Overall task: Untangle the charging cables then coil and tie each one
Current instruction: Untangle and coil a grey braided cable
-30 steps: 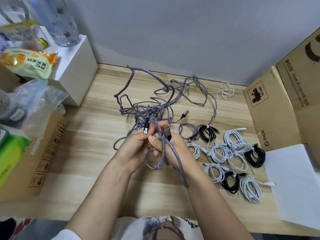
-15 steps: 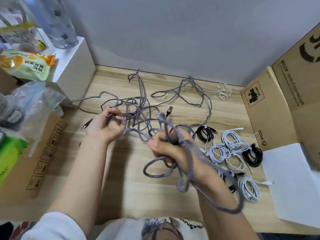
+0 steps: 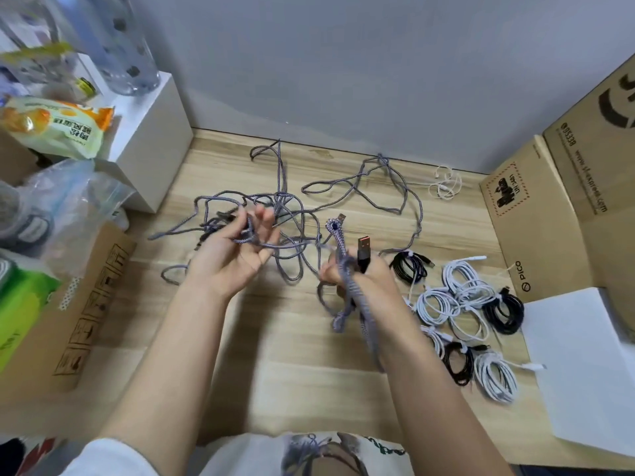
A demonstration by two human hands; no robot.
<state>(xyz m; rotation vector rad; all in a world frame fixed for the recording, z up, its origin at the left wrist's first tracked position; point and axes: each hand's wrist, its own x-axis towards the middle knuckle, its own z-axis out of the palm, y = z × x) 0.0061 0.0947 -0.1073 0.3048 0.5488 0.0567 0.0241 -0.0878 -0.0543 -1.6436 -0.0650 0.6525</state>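
1. Several finished coils are laid on the wooden table [image 3: 275, 338] to the right of the grey tangle [image 3: 285, 214]: white coils [image 3: 464, 286] and black coils [image 3: 503, 312], each bound at one point.
2. A loose white cable [image 3: 446, 183] is seen beyond the tangle to its right, near the wall.
3. Brown cardboard boxes [image 3: 536, 214] are stood further right of the tangle, with a white sheet [image 3: 584, 365] in front of them.
4. To the left of the tangle, a white box [image 3: 151, 132] carrying a snack packet [image 3: 55, 128] and a clear bottle [image 3: 117, 46] is placed, with a plastic bag [image 3: 68, 201] and another carton [image 3: 79, 304] nearer the person.
5. The tangle is formed of grey braided cable, spread in kinked loops over the table and knotted densely at its left.
6. The knotted part is lifted by the left hand [image 3: 233, 249], whose curled fingers are hooked through its strands.
7. At the tangle's right end, the right hand [image 3: 357, 276] is clenched round a bundle of braided loops and an upright USB plug [image 3: 363, 252]; loops are hung below the fist.
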